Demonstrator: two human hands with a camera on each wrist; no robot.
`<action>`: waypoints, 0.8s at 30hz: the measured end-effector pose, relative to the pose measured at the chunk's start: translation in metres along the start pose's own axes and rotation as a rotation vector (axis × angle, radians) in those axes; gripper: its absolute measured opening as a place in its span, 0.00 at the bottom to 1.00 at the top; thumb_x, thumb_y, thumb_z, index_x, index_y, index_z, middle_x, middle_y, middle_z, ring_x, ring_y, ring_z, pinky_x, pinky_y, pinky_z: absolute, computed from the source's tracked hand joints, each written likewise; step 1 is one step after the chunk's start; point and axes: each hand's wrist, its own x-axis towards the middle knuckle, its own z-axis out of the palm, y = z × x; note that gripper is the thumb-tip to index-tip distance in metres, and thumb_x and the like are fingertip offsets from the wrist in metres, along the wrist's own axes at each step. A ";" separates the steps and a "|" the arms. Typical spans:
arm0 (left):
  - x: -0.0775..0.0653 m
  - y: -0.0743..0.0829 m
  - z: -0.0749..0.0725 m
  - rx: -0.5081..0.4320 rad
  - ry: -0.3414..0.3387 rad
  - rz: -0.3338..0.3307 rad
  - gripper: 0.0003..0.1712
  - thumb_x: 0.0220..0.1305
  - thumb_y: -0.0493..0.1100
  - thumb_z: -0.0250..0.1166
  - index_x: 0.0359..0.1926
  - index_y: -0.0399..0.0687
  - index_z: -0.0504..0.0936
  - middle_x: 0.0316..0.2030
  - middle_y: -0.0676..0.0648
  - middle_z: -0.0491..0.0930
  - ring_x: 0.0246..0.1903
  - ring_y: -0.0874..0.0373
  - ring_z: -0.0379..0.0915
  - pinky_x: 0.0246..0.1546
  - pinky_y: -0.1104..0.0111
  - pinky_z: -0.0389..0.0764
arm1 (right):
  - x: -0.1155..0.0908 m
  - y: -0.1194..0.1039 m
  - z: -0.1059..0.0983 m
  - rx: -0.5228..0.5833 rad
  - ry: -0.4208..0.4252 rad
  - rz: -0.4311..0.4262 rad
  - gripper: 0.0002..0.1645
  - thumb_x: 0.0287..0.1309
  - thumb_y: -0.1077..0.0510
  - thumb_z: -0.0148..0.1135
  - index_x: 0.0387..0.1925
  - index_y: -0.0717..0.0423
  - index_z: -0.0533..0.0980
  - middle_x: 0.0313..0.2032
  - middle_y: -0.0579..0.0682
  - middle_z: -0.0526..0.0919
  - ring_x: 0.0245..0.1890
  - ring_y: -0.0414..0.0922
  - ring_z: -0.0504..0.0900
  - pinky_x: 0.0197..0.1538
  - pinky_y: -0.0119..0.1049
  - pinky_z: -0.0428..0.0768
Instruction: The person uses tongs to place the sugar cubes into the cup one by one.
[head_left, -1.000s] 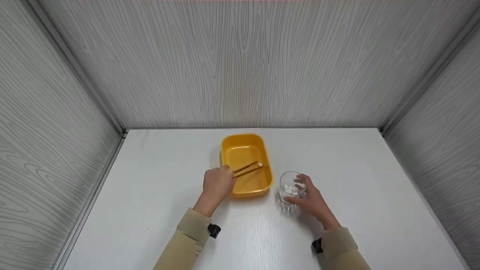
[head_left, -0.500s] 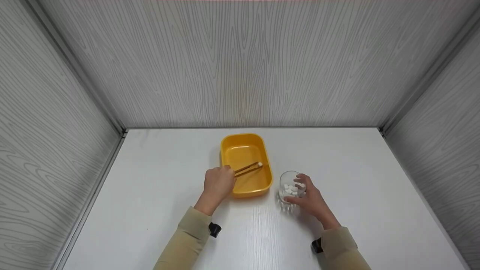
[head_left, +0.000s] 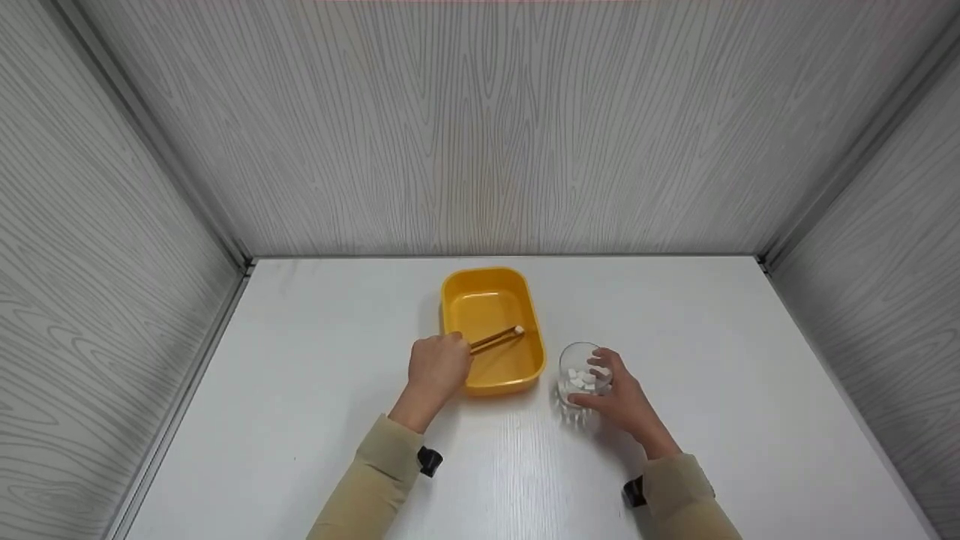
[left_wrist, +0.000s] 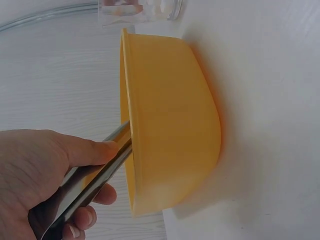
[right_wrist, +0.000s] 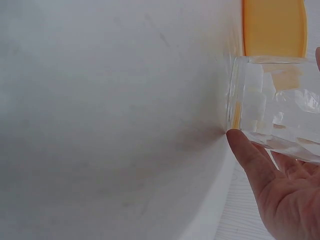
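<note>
My left hand [head_left: 439,366] grips metal tongs [left_wrist: 95,185] at the left rim of a yellow rectangular tub [head_left: 487,307]. Inside the tub, the tong tips have come together on a small white piece [head_left: 519,330]; whether they lift it off the bottom I cannot tell. Right of the tub stands a clear drinking glass [head_left: 576,358] with several white pieces [head_left: 581,379] at its bottom. Thumb and fingers of my right hand [head_left: 619,394] curl round the glass from the right. In the left wrist view, the tub's wall hides the tong tips.
Both things stand on a white table [head_left: 337,315], a narrow gap between tub and glass. Grey wood-grain panels enclose the back [head_left: 480,135] and both sides. Black wrist cameras sit at both cuffs.
The tong arms have closed together, from spread on either side of the white piece to pinching it. My right hand and the glass have stayed still.
</note>
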 end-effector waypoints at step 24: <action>-0.029 -0.005 -0.024 -0.074 0.179 0.000 0.09 0.58 0.44 0.71 0.28 0.42 0.87 0.21 0.49 0.77 0.14 0.56 0.69 0.14 0.63 0.71 | 0.003 0.002 0.001 -0.010 0.006 0.005 0.57 0.44 0.44 0.79 0.70 0.51 0.56 0.66 0.55 0.69 0.63 0.59 0.67 0.60 0.58 0.67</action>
